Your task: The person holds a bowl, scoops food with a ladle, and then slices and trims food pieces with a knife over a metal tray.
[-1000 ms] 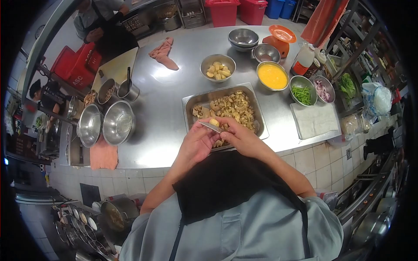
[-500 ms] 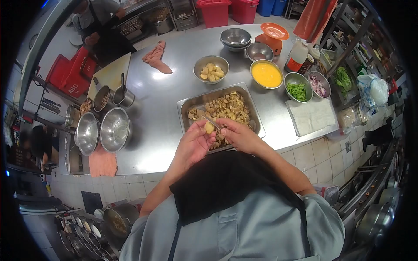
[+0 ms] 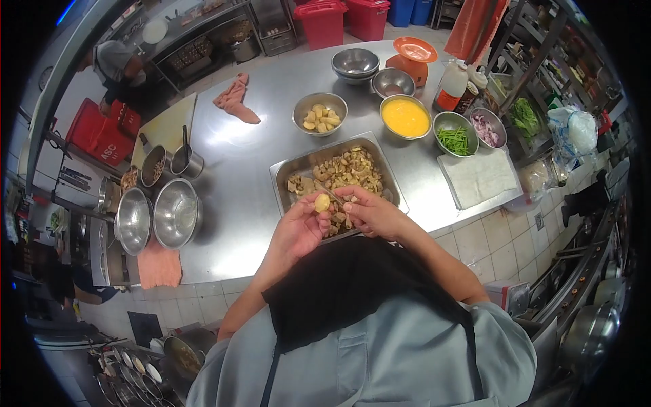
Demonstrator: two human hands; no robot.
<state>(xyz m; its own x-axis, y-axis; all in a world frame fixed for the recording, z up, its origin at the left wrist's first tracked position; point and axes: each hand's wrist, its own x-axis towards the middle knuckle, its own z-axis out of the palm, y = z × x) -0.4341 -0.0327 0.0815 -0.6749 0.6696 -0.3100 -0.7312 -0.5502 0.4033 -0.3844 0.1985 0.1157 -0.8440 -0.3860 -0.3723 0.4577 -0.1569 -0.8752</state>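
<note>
My left hand [image 3: 302,227] holds a small peeled yellow piece [image 3: 322,202], which looks like potato, in its fingertips. A small knife [image 3: 331,195] is gripped in my right hand [image 3: 369,211], its blade beside the yellow piece. Both hands are over the near edge of a rectangular steel tray [image 3: 277,178] holding brown peelings and chunks [image 3: 349,169]. Beyond the tray sits a steel bowl [image 3: 298,119] with peeled yellow pieces [image 3: 321,118].
Right of the tray are bowls of yellow liquid [image 3: 405,117], green pieces [image 3: 454,140] and purple pieces [image 3: 487,130], plus a white cloth [image 3: 478,178]. An orange scale [image 3: 413,57] stands behind. Steel bowls [image 3: 176,214] and a pink cloth [image 3: 234,100] lie left. A person [image 3: 115,64] stands far left.
The view has shifted, so the table items sit further left. The knife and yellow piece have turned between my hands. The person at the far left has moved away from the board.
</note>
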